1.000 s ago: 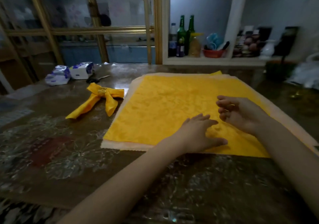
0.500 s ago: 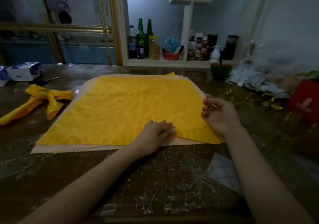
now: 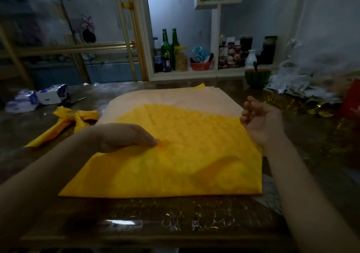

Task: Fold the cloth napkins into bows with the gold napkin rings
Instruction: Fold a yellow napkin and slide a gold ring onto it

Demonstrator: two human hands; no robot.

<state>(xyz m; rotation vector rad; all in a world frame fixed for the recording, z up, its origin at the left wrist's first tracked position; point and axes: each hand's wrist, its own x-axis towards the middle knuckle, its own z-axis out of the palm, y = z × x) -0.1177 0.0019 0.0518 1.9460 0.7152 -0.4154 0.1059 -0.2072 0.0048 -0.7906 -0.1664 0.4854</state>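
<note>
On the glossy surface [image 3: 81,210] the left hand [image 3: 124,138] pinches the yellow napkin [image 3: 175,167]. Fingers of the right hand [image 3: 260,121] curl loosely; whether they hold anything, I cannot tell.

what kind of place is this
Likely a home kitchen or dining room: a table under clear plastic, a shelf of bottles and a bowl behind it, and gold-framed glass doors at left.

Left hand [image 3: 124,137] pinching yellow napkin [image 3: 185,171], right hand [image 3: 261,120] curled beside it, finished bow [image 3: 74,116] at left
</note>
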